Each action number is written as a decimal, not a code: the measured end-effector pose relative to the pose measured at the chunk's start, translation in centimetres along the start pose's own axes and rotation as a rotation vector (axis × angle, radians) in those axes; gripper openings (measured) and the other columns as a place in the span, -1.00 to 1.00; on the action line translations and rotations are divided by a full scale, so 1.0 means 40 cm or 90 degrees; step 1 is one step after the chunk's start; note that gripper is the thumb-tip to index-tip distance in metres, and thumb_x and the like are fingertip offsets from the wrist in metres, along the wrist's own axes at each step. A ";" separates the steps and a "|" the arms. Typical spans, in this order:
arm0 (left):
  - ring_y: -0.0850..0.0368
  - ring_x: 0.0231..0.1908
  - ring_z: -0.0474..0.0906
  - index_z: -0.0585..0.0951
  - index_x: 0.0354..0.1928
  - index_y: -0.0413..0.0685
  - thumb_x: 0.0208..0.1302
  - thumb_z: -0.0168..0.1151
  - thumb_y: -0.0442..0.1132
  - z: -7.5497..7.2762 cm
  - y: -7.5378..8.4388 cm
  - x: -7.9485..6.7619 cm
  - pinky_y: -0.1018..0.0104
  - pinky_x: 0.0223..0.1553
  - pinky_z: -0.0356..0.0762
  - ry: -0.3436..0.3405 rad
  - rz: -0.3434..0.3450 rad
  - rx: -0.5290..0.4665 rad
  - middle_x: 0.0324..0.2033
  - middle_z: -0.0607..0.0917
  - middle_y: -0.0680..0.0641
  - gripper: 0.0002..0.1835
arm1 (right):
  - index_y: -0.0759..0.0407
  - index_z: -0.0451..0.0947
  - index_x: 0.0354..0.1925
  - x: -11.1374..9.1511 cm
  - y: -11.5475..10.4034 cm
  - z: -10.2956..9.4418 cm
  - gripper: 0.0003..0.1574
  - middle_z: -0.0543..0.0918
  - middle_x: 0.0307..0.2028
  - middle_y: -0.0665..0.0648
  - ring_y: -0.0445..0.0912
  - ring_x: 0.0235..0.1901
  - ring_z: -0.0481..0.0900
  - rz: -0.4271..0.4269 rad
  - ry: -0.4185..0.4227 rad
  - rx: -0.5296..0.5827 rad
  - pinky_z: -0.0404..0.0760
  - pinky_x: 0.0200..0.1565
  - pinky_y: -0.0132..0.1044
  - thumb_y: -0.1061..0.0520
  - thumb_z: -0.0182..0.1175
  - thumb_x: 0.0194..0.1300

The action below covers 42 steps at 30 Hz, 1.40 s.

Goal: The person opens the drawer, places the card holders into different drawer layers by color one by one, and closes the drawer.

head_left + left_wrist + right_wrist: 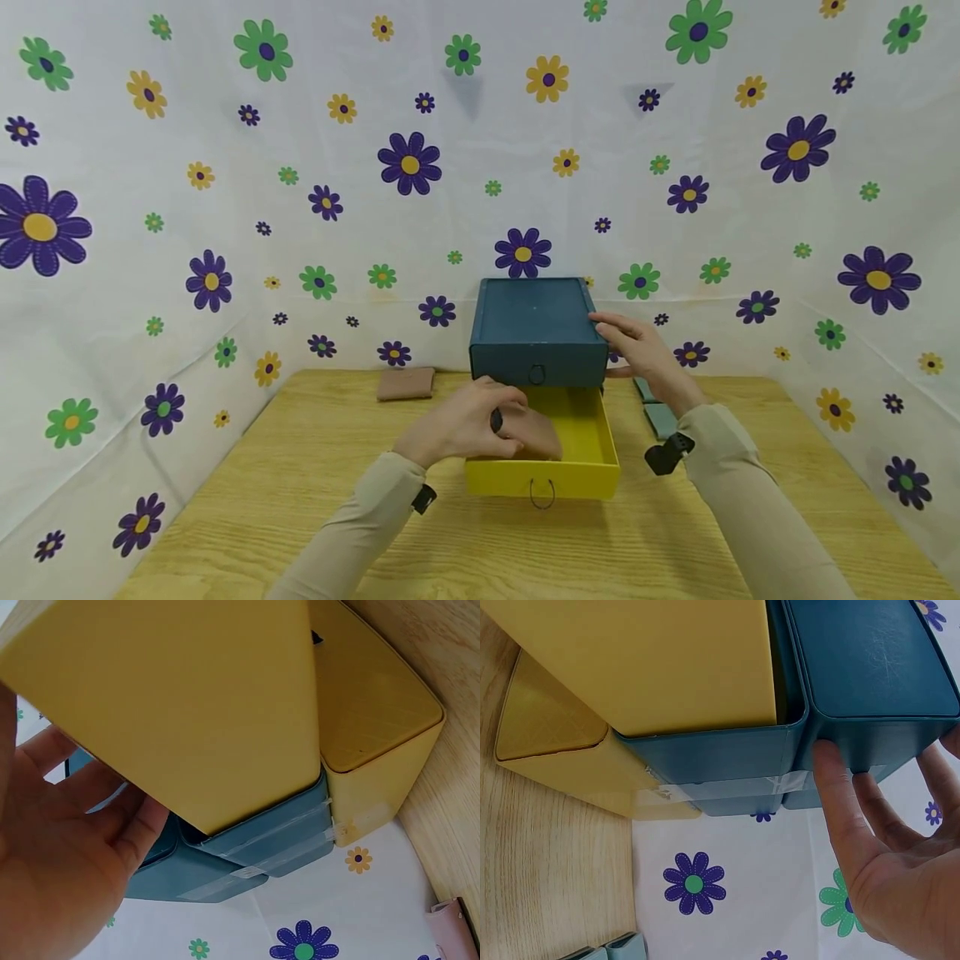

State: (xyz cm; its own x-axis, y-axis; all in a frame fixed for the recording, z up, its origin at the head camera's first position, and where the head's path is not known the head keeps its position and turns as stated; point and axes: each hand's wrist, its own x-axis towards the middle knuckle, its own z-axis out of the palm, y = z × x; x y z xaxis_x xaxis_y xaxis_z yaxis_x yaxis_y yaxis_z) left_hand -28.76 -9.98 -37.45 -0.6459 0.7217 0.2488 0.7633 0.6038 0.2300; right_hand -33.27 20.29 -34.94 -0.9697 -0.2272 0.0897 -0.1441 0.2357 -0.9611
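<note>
Left hand [461,422]: clamped on 1 brown wallet [536,430], thumb and fingers curled round it
Right hand [643,354]: fingers apart and nearly straight, touching the right side of the blue box [535,310]
Held wallet: tilted, inside the yellow drawer [543,482], towards its left side; cannot tell whether touching the drawer floor
Open drawers: 1, yellow, pulled out below the blue front
Brown wallets: 2 in all; 1 in the left hand, 1 spare wallet [405,385] lying at the back left of the bench [300,500]
Green pieces [661,421]: 2 visible, right of the drawer, partly behind the right hand; cannot tell whether joined
</note>
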 end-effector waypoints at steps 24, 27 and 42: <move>-0.05 0.07 0.54 0.60 0.11 -0.09 0.23 0.37 -0.16 -0.018 -0.017 -0.016 0.09 0.17 0.52 0.028 -0.062 -0.072 0.06 0.66 -0.09 -0.58 | -0.07 0.25 0.46 0.008 -0.001 -0.003 -0.33 0.15 0.50 0.20 0.31 0.34 0.30 0.007 0.005 -0.013 0.57 0.07 0.17 -0.20 -0.01 0.49; -0.07 0.03 0.57 0.61 0.08 -0.12 0.22 0.38 -0.20 -0.027 -0.019 -0.019 0.08 0.13 0.55 0.048 -0.055 -0.073 0.03 0.68 -0.12 -0.61 | -0.06 0.24 0.46 0.010 -0.001 -0.006 -0.33 0.14 0.50 0.20 0.31 0.35 0.29 0.007 0.004 -0.012 0.56 0.08 0.18 -0.19 -0.01 0.49; 0.09 -0.11 0.64 0.69 -0.10 -0.06 0.24 0.36 -0.21 -0.027 -0.076 -0.067 0.18 -0.01 0.63 0.171 -0.029 -0.053 -0.15 0.75 -0.05 -0.79 | -0.05 0.23 0.46 0.001 -0.001 0.001 -0.31 0.10 0.52 0.19 0.32 0.38 0.24 0.003 0.004 -0.013 0.57 0.08 0.17 -0.20 -0.01 0.49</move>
State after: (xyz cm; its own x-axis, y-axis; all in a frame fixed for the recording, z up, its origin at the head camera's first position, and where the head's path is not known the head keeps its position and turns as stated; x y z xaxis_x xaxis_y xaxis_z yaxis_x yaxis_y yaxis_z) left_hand -29.36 -14.09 -37.81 -0.6690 0.5718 0.4748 0.7365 0.5956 0.3206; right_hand -33.32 20.24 -34.90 -0.9716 -0.2203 0.0861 -0.1428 0.2560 -0.9561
